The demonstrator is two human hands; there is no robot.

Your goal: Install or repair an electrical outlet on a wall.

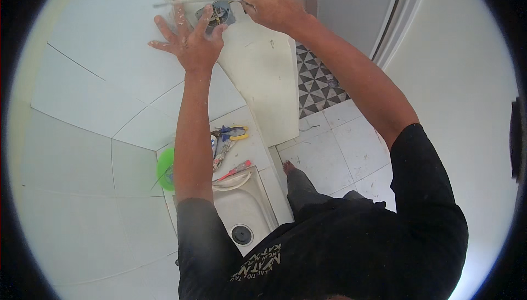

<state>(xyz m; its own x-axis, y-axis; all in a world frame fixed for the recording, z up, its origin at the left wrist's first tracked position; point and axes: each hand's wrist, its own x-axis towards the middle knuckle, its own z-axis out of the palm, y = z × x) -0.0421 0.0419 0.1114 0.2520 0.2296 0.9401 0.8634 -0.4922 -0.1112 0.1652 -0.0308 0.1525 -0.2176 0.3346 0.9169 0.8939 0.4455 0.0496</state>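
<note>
A grey recessed electrical box (224, 14) with wires inside sits in the wall ahead of me. Across its upper edge runs a thin white cable (192, 0), roughly level, its left end over the white wall tiles. My right hand (270, 4) has its fingers closed around the cable's right end; thin wire ends stick out past the knuckles. Just below the cable, my left hand (192, 42) is spread with its fingers apart at the box's left side. Its fingertips reach the cable, but whether they press on it I cannot tell.
Below the wall, a counter holds blue-and-yellow pliers (233, 132), a red screwdriver (236, 170) and a green round container (165, 169). A steel sink (241, 206) lies nearer me. To the right are a grey door (357, 9) and patterned floor tiles (318, 80).
</note>
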